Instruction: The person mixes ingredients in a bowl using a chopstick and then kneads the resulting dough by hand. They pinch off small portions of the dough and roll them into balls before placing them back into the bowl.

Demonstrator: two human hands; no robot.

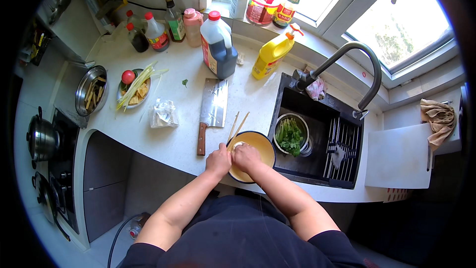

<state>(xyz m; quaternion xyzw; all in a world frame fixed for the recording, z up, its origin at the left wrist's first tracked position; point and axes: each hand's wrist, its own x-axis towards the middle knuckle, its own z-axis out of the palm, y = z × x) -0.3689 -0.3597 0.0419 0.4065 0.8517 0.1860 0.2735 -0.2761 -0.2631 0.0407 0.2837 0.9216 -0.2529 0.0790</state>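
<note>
Forearms [181, 205] converge forward; left hand [218, 161], right hand [246, 157] curled, close together.

White countertop [187, 106] beneath cleaver [213, 106], cream bowl [266, 149], crumpled white bag [163, 114], jug [222, 59], yellow bottle [270, 58].

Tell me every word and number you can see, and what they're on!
I can't copy label words or brands, but print shows here:
Yellow pump bottle: label, blurred.
Windowsill sauce bottle: red and yellow label.
Red tub: label, too small.
Dark-liquid jug: label, angled away.
Glass bottle: label, too small.
Red-labelled bottle: print blurred.
</note>
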